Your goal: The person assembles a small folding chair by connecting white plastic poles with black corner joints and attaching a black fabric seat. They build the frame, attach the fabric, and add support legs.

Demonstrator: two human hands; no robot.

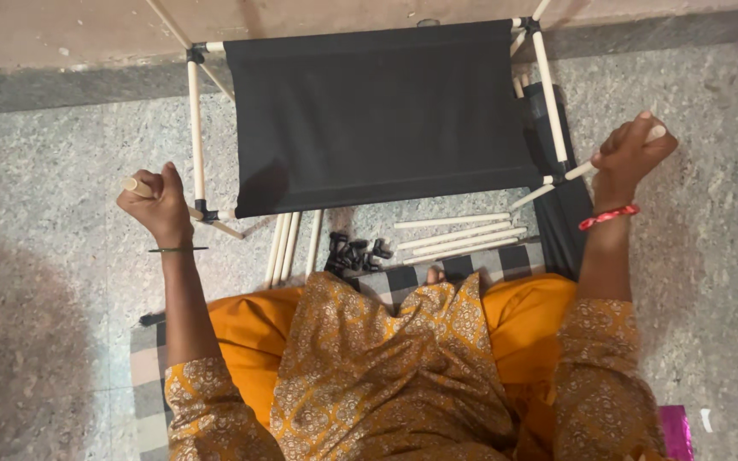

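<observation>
A frame of white rods with black corner joints carries a stretched black fabric panel on the speckled floor in front of me. My left hand is closed around a rod at the frame's near left corner. At the near right corner, my right hand grips another white rod that slants up from a joint. Both fists are raised at about the same height on either side of the panel.
Loose white rods lie by my knees, with more rods to the left. A pile of small black connectors sits between them. A checked cloth lies under me. Folded black fabric rests at right. A wall base runs along the top.
</observation>
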